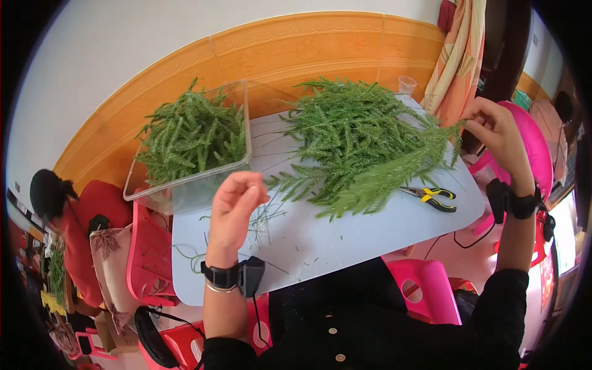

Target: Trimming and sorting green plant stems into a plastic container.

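My right hand point(497, 133) is raised over the table's right end, thumb and fingers pinched on the tip of a feathery green sprig point(388, 182). The sprig hangs down leftward across the front of a big heap of similar green sprigs point(351, 123), partly smeared by motion. My left hand point(237, 206) hovers over the table's left half with its fingers curled into a pinch; whether anything is in it I cannot make out. Beneath and beside it lie thin loose stems point(265, 222). Yellow-and-black pliers point(435, 196) rest near the right edge, just below the hanging sprig.
A clear plastic bin point(248, 132) filled with green sprigs point(194, 132) stands at the left rear. The pale table point(345, 246) is bordered by pink plastic chairs point(425, 287). A small clear cup point(406, 85) stands at the back. Another person in red point(92, 222) is at the left.
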The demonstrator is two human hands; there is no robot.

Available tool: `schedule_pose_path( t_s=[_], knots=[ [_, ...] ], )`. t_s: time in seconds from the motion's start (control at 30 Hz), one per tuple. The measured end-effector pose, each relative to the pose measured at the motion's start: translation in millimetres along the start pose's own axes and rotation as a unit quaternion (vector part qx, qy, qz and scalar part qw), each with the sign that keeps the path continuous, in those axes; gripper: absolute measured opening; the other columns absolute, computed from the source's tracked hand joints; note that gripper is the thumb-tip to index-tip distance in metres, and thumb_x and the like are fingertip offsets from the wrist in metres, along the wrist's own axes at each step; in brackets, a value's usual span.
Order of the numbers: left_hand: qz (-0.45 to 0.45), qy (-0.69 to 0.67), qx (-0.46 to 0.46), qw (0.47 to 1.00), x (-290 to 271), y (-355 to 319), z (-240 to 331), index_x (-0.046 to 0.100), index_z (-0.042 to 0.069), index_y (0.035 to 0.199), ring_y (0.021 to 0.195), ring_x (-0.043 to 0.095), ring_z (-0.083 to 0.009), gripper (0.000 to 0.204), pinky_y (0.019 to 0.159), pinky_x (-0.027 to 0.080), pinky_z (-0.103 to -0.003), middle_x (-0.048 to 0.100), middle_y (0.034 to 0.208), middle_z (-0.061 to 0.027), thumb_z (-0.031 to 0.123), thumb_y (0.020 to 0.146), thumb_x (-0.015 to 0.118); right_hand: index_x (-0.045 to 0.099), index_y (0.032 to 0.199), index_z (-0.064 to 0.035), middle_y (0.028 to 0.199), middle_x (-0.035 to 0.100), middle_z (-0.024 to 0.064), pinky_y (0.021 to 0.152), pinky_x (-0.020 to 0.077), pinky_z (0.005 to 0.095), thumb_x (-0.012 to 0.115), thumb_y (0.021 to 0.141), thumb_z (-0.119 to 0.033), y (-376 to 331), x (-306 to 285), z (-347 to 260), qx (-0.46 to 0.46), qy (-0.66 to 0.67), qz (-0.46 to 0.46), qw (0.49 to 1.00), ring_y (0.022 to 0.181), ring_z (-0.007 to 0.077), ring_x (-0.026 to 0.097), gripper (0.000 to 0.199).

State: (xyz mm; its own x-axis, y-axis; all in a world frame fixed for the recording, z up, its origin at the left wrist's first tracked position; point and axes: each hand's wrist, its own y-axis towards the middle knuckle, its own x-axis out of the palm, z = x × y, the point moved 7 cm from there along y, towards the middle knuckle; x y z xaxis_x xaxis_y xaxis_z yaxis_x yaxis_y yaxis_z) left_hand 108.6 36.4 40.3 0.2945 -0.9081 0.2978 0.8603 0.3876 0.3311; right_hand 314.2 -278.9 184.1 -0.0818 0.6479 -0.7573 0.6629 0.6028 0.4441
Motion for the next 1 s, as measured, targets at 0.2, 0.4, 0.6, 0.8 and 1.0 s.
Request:
schedule_pose_path(
  t_s=[0.2, 0.4, 0.6, 0.8, 1.0],
  knots=[
    [-0.033, 0.114, 0.111, 0.987, 49.6, -9.6, 41.8, 0.042, 0.003, 0.116, 0.081, 0.050, -0.0107, 0.044, 0.070, 0.042, -0.024, 0.049, 0.104, -0.0063, -0.003, 0.074, 0.057, 0.052, 0.082, -0.0036, 0.069, 0.053, -0.0016, 0.052, 0.0365, 0.0155, 0.056, 0.075, -0.007, 4.7, 79.5, -39.2, 0.010, 0.263, -0.177, 0.949, 0.061, 0.0030, 0.048, 0.009],
    [0.049, -0.009, 0.230, 0.972, 18.9, -30.8, 75.2, 0.045, 0.002, 0.112, 0.083, 0.050, -0.0109, 0.041, 0.068, 0.041, -0.022, 0.047, 0.115, -0.0102, -0.003, 0.073, 0.058, 0.050, 0.081, -0.0043, 0.069, 0.056, 0.0011, 0.047, 0.0342, 0.0154, 0.059, 0.075, -0.013, -5.0, 159.2, -77.9, 0.079, 0.341, -0.348, 0.870, 0.056, 0.0031, 0.047, 0.014],
    [0.150, -0.006, 0.227, 0.962, -17.7, -36.3, 82.4, 0.051, 0.003, 0.100, 0.084, 0.051, -0.0109, 0.025, 0.068, 0.042, -0.022, 0.053, 0.107, -0.0094, 0.000, 0.077, 0.057, 0.051, 0.085, -0.0022, 0.071, 0.058, 0.0032, 0.047, 0.0339, 0.0164, 0.059, 0.076, -0.016, -18.3, 212.2, -90.1, 0.087, 0.391, -0.454, 0.795, 0.054, 0.0041, 0.045, 0.019],
    [0.186, -0.105, 0.239, 0.947, -30.8, -30.7, 81.6, 0.053, 0.007, 0.098, 0.084, 0.053, -0.0126, 0.016, 0.075, 0.042, -0.026, 0.057, 0.102, -0.0075, 0.005, 0.081, 0.054, 0.048, 0.098, -0.0052, 0.081, 0.057, 0.0054, 0.051, 0.0343, 0.0167, 0.056, 0.080, -0.014, -12.0, 223.1, -94.5, 0.092, 0.583, -0.436, 0.679, 0.063, 0.0059, 0.046, 0.021],
    [0.184, -0.156, 0.241, 0.940, -26.9, -16.5, 76.7, 0.053, 0.008, 0.097, 0.088, 0.054, -0.0152, 0.014, 0.081, 0.041, -0.030, 0.057, 0.102, -0.0078, 0.008, 0.084, 0.051, 0.045, 0.104, -0.0107, 0.086, 0.052, 0.0033, 0.053, 0.0348, 0.0192, 0.048, 0.084, -0.008, 0.5, 218.9, -106.4, 0.135, 0.781, -0.299, 0.532, 0.070, 0.0095, 0.044, 0.020]
  ],
)
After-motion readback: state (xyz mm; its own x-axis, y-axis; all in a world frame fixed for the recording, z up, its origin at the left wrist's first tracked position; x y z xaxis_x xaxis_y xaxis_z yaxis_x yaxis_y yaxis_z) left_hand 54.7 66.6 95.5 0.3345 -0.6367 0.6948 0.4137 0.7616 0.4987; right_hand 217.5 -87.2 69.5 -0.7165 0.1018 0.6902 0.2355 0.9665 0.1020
